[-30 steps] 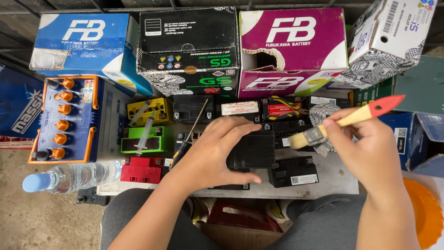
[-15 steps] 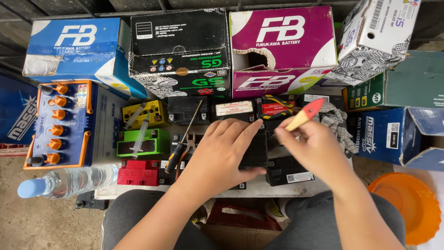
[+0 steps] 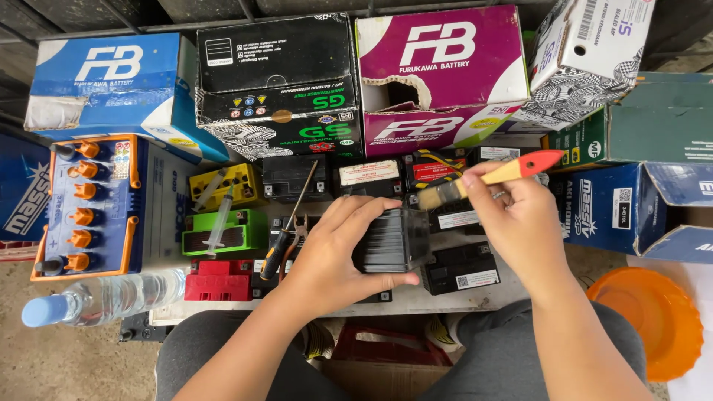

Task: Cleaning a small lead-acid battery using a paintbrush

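left hand (image 3: 338, 249) closed in a grip on a small black battery (image 3: 394, 239), fingers over its top, thumb at its near edge; the battery sits near the middle of the desk (image 3: 438, 301), among other small batteries. right hand (image 3: 520, 223) closed on a paintbrush (image 3: 486, 178) with a wooden, red-tipped handle; bristles touch the battery's far top edge. just left of the hand: screwdriver (image 3: 286, 232), green battery (image 3: 223, 230) with a syringe (image 3: 220, 217) across it. cardboard boxes (image 3: 438, 70) line the far side.
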